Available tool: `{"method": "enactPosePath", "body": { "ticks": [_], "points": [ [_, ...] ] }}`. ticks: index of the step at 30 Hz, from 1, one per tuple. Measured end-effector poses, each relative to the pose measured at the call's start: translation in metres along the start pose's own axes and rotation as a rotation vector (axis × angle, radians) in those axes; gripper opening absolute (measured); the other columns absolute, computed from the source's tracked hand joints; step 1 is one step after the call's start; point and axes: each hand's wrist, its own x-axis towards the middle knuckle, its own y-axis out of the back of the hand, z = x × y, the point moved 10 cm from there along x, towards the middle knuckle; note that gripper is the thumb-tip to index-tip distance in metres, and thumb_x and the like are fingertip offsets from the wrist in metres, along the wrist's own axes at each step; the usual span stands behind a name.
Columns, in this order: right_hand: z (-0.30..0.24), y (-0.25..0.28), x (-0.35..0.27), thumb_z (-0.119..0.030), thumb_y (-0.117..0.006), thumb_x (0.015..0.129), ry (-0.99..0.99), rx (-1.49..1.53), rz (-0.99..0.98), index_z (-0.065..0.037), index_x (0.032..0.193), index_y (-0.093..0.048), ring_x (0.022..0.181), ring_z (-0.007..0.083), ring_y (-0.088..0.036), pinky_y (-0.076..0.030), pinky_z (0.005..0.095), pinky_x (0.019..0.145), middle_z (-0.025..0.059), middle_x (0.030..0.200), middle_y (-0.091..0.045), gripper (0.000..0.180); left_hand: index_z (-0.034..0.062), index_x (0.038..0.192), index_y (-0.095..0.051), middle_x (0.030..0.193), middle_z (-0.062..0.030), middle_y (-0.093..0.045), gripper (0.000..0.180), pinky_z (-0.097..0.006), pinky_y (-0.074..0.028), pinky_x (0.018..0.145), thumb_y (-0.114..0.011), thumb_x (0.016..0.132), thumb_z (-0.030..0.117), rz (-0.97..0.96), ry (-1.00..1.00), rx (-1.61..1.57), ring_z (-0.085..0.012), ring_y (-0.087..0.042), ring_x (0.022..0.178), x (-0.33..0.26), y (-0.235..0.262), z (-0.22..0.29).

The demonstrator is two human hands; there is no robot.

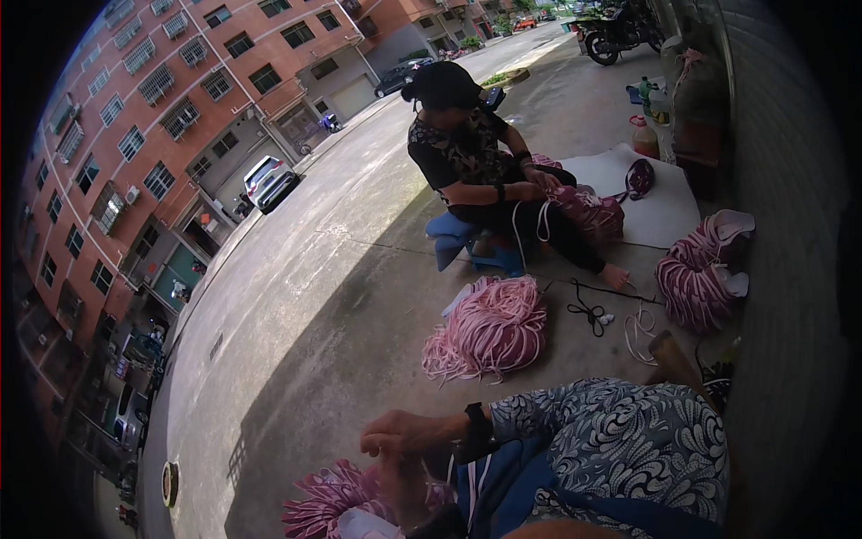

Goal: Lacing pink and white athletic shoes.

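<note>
My right hand, with a black band at its wrist, reaches across from the patterned sleeve. Its fingers are bent and closed together; anything between them is too small to make out. Just below it is my left hand, dim, its fingers partly hidden under the right. Close beside the left hand lies a fanned bundle of pink fabric pieces, with a white piece at its lower side. Thin white straps hang over the blue cloth on my lap.
A co-worker sits on a blue stool, handling pink straps. Between us lies a heap of pink straps; another bundle lies at right. Black cord and a white sheet are on the ground. Bottles stand by the wall.
</note>
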Motion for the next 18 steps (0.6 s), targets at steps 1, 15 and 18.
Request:
{"method": "enactPosePath", "body": {
  "ticks": [1, 15, 18],
  "points": [
    [-0.003, -0.006, -0.002, -0.024, -0.048, 0.092, -0.007, 0.011, -0.03, 0.002, 0.09, -0.061, 0.077, 0.0162, -0.056, -0.045, 0.03, 0.072, 0.0086, 0.079, -0.061, 0.029, -0.0006, 0.123, -0.042, 0.118, -0.0085, -0.049, 0.033, -0.034, -0.042, 0.094, -0.047, 0.095, 0.016, 0.04, -0.029, 0.033, -0.019, -0.051, 0.109, -0.006, 0.0, 0.006],
    [-0.01, -0.034, -0.009, -0.021, -0.047, 0.091, -0.072, 0.046, -0.028, 0.001, 0.085, -0.059, 0.072, 0.0174, -0.057, -0.045, 0.0313, 0.068, 0.0091, 0.073, -0.06, 0.026, 0.0041, 0.114, -0.05, 0.095, -0.0039, -0.053, 0.028, -0.024, -0.047, 0.064, -0.043, 0.097, 0.024, 0.183, -0.019, -0.189, -0.011, -0.055, 0.08, -0.024, 0.017, -0.002],
    [-0.019, -0.04, -0.008, -0.021, -0.046, 0.091, 0.055, 0.022, -0.069, 0.002, 0.086, -0.059, 0.071, 0.0187, -0.057, -0.045, 0.0309, 0.068, 0.0108, 0.074, -0.06, 0.027, 0.0065, 0.11, -0.051, 0.077, 0.0006, -0.049, 0.024, -0.019, -0.04, 0.047, -0.042, 0.097, 0.024, 0.177, 0.013, -0.235, -0.0062, -0.048, 0.059, -0.04, 0.017, 0.005]
  ]
}}
